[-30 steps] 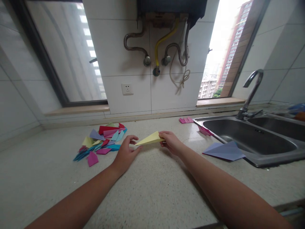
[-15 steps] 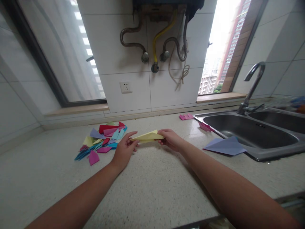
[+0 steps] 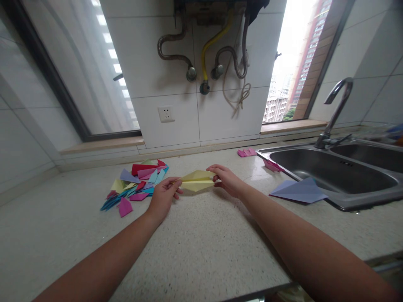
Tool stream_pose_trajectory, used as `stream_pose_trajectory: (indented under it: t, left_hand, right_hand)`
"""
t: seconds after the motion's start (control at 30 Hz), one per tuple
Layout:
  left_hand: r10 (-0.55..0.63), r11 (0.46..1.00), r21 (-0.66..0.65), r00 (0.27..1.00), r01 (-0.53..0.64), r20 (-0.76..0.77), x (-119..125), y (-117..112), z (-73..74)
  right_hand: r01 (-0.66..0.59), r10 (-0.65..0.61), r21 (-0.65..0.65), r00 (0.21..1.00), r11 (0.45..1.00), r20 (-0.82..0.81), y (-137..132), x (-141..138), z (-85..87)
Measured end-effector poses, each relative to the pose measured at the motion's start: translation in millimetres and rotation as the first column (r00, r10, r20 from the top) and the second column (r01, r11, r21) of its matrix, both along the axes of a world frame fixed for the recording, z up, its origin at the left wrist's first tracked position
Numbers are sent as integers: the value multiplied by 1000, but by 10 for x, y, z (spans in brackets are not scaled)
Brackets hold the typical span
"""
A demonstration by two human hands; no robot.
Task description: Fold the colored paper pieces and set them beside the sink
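A folded piece of yellow paper (image 3: pixel 197 181) is held between my two hands, just over the speckled countertop (image 3: pixel 192 243). Its two flaps stand apart, with a crease running between them. My left hand (image 3: pixel 164 193) pinches the paper's left end between thumb and fingers. At the other end, my right hand (image 3: pixel 227 180) grips the paper with its fingertips, thumb and fingers on the two flaps. Left of my left hand lies a pile of colourful folded papers (image 3: pixel 138 188) in pink, red, blue and yellow.
A lilac paper plane (image 3: pixel 299 191) rests by the front rim of the steel sink (image 3: pixel 349 205). Pink folded papers (image 3: pixel 247 152) lie at the sink's left corner, one touching its rim. The faucet (image 3: pixel 338 105) rises behind. Hoses and a wall socket (image 3: pixel 166 114) are on the tiled wall.
The yellow paper's flaps have spread from a narrow, nearly closed shape to a wider one. My left fingers have closed in on its end; my right hand has shifted slightly.
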State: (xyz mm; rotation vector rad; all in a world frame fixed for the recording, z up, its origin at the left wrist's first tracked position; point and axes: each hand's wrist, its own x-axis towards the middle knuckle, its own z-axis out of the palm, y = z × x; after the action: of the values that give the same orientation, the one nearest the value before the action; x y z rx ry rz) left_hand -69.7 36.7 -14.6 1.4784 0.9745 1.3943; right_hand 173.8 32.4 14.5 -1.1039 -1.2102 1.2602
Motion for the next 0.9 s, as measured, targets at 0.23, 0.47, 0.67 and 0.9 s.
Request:
stream_pose_trajectory:
  t: [0.23,0.47,0.67,0.9]
  left_hand:
    - [29,999,21,1000,-29,-2,-11,-18,44]
    - [24,998,52,1000,-23,-6,-24,-11,36]
    - [7,999,54,1000,-7,4,-6,-28,45]
    - [-29,996,80,992,39,-123,-18,-95,67]
  right_hand:
    - [-113,110,-15,989,994,-103,-9,-9,-24]
    - [-243,236,-38,962,969,-141,-31,29,-12]
    - [-301,289,-90,948,949,-133,-79,100,32]
    - [-205,203,-17,976,979,-80,-58,118,51]
